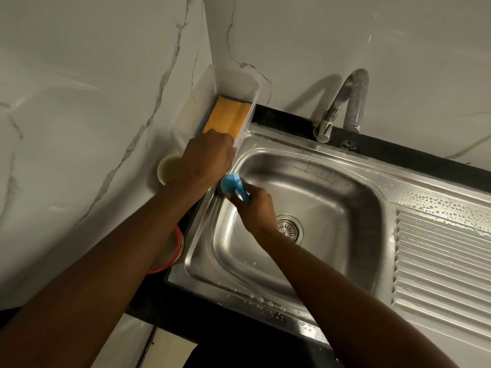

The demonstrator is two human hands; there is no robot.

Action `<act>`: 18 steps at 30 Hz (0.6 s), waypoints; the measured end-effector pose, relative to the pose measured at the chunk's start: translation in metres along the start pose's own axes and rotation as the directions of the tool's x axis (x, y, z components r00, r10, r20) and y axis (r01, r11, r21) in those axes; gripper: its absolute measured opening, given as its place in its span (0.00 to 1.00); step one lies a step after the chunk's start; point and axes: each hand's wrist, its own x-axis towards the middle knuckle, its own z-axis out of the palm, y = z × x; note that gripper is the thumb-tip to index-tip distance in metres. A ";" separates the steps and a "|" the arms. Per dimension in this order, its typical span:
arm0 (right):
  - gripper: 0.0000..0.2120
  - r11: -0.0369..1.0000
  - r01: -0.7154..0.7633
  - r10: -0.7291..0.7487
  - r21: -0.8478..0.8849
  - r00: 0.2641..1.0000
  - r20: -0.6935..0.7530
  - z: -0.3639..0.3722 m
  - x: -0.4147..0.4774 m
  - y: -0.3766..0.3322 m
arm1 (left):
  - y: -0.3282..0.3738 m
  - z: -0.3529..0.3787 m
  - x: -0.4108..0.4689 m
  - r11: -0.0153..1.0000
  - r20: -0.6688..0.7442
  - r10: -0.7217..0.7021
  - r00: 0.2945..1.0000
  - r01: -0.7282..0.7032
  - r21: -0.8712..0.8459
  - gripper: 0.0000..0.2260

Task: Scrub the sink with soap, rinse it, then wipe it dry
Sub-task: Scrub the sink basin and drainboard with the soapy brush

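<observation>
A stainless steel sink fills the middle of the view, with a drain strainer in its bowl. My right hand grips a blue scrub brush and presses its head against the sink's left rim. My left hand curls over the edge of a clear plastic bin beside the sink; an orange cloth lies inside that bin. Soap bubbles cover the ribbed drainboard on the right.
A chrome tap stands behind the sink against the marble wall. A cream cup sits left of the bin, and a red-rimmed tub shows under my left forearm. The black counter edge runs along the front.
</observation>
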 end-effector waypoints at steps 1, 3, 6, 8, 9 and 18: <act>0.30 1.000 0.003 -0.003 -0.018 1.000 0.021 0.003 -0.015 0.003 | -0.001 0.001 -0.001 1.000 -0.006 0.002 1.000 -0.002 -0.008 0.16; 0.30 0.997 0.043 -0.036 -0.070 0.994 0.100 0.006 -0.054 0.011 | -0.002 0.002 -0.004 1.000 -0.014 0.007 1.000 -0.008 -0.027 0.15; 0.28 0.987 0.099 -0.068 -0.127 0.970 0.234 0.008 -0.095 0.017 | -0.004 0.003 -0.005 0.999 -0.024 -0.002 1.000 0.001 -0.046 0.15; 0.27 0.984 0.127 -0.093 -0.126 0.964 0.249 0.006 -0.089 0.015 | -0.004 0.002 -0.007 0.998 -0.028 -0.007 1.000 0.006 -0.063 0.14; 0.27 0.983 0.129 -0.098 -0.128 0.970 0.220 0.005 -0.079 0.012 | -0.003 0.001 -0.009 0.997 -0.027 -0.011 1.000 0.009 -0.074 0.14; 0.27 0.985 0.079 -0.053 -0.151 0.984 0.168 0.000 -0.059 -0.004 | 0.000 -0.017 -0.051 0.981 -0.232 -0.013 0.973 -0.033 -0.191 0.19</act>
